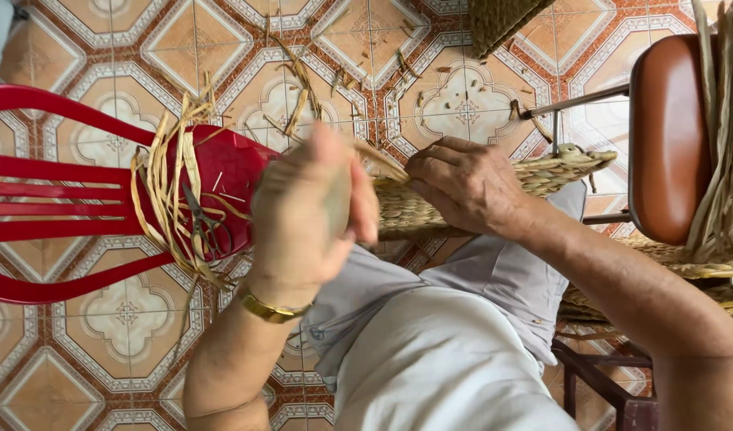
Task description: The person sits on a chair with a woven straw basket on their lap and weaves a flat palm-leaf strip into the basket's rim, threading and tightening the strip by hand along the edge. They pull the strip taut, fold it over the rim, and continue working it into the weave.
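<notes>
A flat woven straw piece (558, 169) lies across my lap, its braided edge running from my knee toward the right. My right hand (465, 185) rests on it with fingers curled, pressing and gripping the weave near its left end. My left hand (309, 215), blurred and wearing a gold bracelet, is raised in front of the piece with its fingers closed around a thin straw strand (380, 160) that leads into the weave.
A red plastic chair (79, 199) stands at the left, its seat holding loose straw strips (168, 183) and a pair of scissors (204, 227). A brown padded stool (666, 136) with a straw bundle (726, 136) is at the right. Straw scraps litter the patterned tile floor (366, 48).
</notes>
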